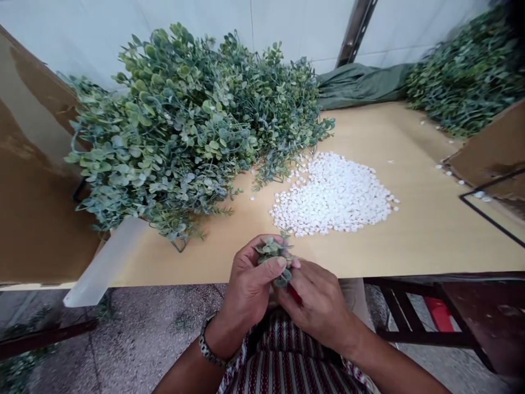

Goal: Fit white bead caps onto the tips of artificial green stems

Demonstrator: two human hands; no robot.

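Note:
My left hand (255, 279) is closed around a small sprig of artificial leaves (271, 249), its thumb pressed across the stems. Against the same sprig, my right hand (314, 295) is closed too, fingertips at the leaves' right side. A bit of something red shows under the right fingers, too hidden to name. Both hands are held together at the table's front edge. Just beyond them lies a heap of small white plastic pieces (334, 191). To the left rises a large pile of artificial greenery (197, 120).
The wooden table (426, 230) has a cardboard panel (36, 180) at left and a cardboard box (492, 148) at right. A translucent plastic strip (104, 262) overhangs the front left edge. More greenery (467, 76) and dark green cloth (365, 85) lie at the back.

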